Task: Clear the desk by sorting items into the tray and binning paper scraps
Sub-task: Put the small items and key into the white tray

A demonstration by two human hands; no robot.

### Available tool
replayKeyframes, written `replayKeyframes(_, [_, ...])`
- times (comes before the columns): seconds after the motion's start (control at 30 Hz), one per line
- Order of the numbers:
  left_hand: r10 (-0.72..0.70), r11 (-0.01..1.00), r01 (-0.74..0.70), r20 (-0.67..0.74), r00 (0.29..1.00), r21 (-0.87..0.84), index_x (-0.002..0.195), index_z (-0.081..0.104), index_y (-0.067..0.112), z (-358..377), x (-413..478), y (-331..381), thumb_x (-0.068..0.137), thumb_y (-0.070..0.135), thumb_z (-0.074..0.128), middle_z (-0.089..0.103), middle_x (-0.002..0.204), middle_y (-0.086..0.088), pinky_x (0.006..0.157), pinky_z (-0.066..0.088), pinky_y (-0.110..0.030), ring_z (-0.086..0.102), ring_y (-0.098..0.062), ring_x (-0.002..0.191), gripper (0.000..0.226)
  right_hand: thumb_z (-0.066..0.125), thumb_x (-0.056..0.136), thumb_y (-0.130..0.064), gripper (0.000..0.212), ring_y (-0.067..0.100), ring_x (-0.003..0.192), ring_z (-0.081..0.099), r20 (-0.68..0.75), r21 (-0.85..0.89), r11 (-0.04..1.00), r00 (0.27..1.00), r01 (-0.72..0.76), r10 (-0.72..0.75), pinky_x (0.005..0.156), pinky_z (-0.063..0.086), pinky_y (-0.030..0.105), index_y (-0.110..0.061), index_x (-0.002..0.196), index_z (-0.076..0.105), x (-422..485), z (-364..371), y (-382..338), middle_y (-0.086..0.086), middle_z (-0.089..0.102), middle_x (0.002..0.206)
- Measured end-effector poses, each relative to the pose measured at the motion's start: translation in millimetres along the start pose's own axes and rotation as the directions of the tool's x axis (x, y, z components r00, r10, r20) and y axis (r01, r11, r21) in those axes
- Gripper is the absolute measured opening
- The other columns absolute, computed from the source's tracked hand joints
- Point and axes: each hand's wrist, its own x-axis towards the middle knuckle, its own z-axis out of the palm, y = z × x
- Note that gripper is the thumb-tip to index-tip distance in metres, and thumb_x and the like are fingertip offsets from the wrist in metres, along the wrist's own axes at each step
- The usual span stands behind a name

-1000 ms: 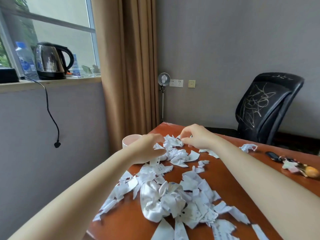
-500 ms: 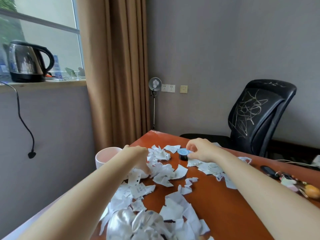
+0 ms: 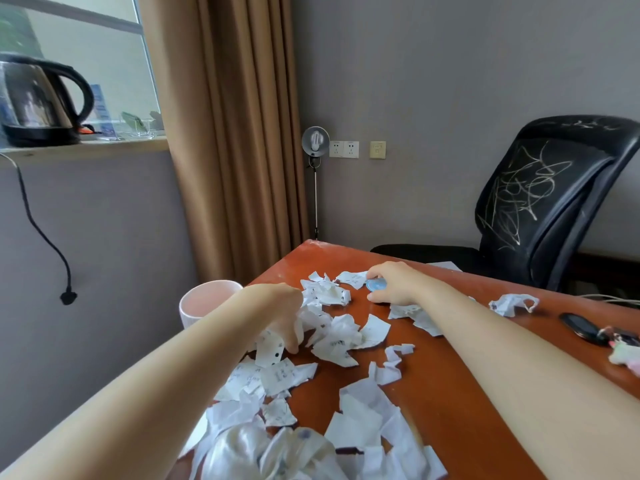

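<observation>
Torn white paper scraps (image 3: 341, 336) lie scattered over the reddish-brown desk (image 3: 443, 386). My left hand (image 3: 280, 311) rests curled on the scraps near the desk's left edge, fingers pinching a punched strip of paper (image 3: 270, 349). My right hand (image 3: 398, 284) reaches to the far end and closes around a small round blue-topped object (image 3: 375, 285). A pink bin (image 3: 207, 303) stands just off the desk's left edge, beside my left forearm.
A crumpled scrap (image 3: 512, 304), a black key fob (image 3: 580, 325) with keys and a pale charm (image 3: 625, 353) lie at the right. A black office chair (image 3: 540, 202) stands behind the desk. A kettle (image 3: 38, 98) sits on the windowsill; its cord hangs down.
My right hand pushed scraps aside, uncovering the blue-topped round object, and now grips it. My left hand drew back a little over the scraps. The view shifted right and up.
</observation>
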Motion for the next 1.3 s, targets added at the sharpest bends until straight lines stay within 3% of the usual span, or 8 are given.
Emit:
replayKeyframes(0.27, [-0.037, 0.997, 0.031, -0.075, 0.996, -0.071, 0.118, 0.058, 0.015, 0.3, -3.8, -5.5, 0.075, 0.044, 0.071, 0.056, 0.094, 0.000, 0.047, 0.038, -0.016, 0.054, -0.016, 0.078, 0.054, 0.062, 0.090, -0.026, 0.047, 0.022, 0.121, 0.051, -0.088, 0.040, 0.996, 0.993, 0.078, -0.075, 0.083, 0.039, 0.023, -0.019, 0.135, 0.049, -9.3, -9.1, -6.8, 0.005, 0.049, 0.139])
replayKeyframes(0.43, [-0.018, 0.995, -0.004, -0.213, 0.977, -0.102, 0.133, 0.044, 0.016, -11.8, -16.8, -8.6, 0.069, 0.051, 0.073, 0.061, 0.116, -0.004, 0.079, 0.053, -0.030, 0.059, -0.020, 0.101, 0.079, 0.063, 0.089, -0.026, 0.046, 0.020, 0.118, 0.053, -0.142, 0.042, 0.989, 0.981, 0.140, -0.133, 0.081, 0.039, 0.023, -0.020, 0.133, 0.051, -27.3, -24.9, -8.8, 0.003, 0.052, 0.136])
replayKeyframes(0.5, [-0.012, 0.991, -0.025, -0.266, 0.964, -0.134, 0.133, 0.041, 0.016, -18.5, -28.0, -7.0, 0.068, 0.050, 0.074, 0.060, 0.116, -0.003, 0.081, 0.054, -0.030, 0.059, -0.020, 0.100, 0.080, 0.063, 0.088, -0.028, 0.046, 0.019, 0.118, 0.052, -0.152, 0.042, 0.986, 0.976, 0.162, -0.154, 0.083, 0.040, 0.023, -0.021, 0.132, 0.052, -37.5, -31.8, -8.7, 0.002, 0.052, 0.136])
replayKeyframes(0.8, [0.148, 0.959, -0.221, -0.350, 0.925, -0.179, 0.118, 0.061, 0.020, -49.8, -98.9, 36.0, 0.073, 0.044, 0.074, 0.066, 0.110, 0.002, 0.076, 0.054, -0.021, 0.062, -0.015, 0.096, 0.053, 0.064, 0.087, -0.032, 0.045, 0.018, 0.109, 0.053, -0.171, 0.004, 0.987, 0.972, 0.163, -0.160, 0.083, 0.045, 0.026, -0.024, 0.129, 0.051, -115.2, -79.9, 4.3, 0.002, 0.054, 0.131])
replayKeyframes(1.03, [0.307, 0.868, -0.448, -0.478, 0.823, -0.215, 0.115, 0.065, 0.020, -68.9, -153.7, 109.0, 0.074, 0.045, 0.072, 0.069, 0.105, 0.003, 0.079, 0.058, -0.029, 0.066, -0.015, 0.092, 0.048, 0.065, 0.085, -0.036, 0.046, 0.018, 0.108, 0.056, -0.188, -0.035, 0.991, 0.973, 0.129, -0.133, 0.093, 0.048, 0.034, -0.028, 0.128, 0.051, -211.0, -114.2, 31.8, 0.000, 0.056, 0.127])
replayKeyframes(1.3, [0.493, 0.733, -0.664, -0.556, 0.669, -0.148, 0.096, 0.071, 0.013, -71.8, -193.5, 196.3, 0.079, 0.049, 0.058, 0.071, 0.088, -0.008, 0.072, 0.057, -0.044, 0.067, -0.024, 0.082, 0.042, 0.065, 0.085, -0.038, 0.041, 0.011, 0.103, 0.054, -0.246, -0.067, 0.998, 0.969, 0.017, -0.033, 0.085, 0.044, 0.027, -0.027, 0.123, 0.057, -320.0, -145.7, 84.9, -0.007, 0.059, 0.120])
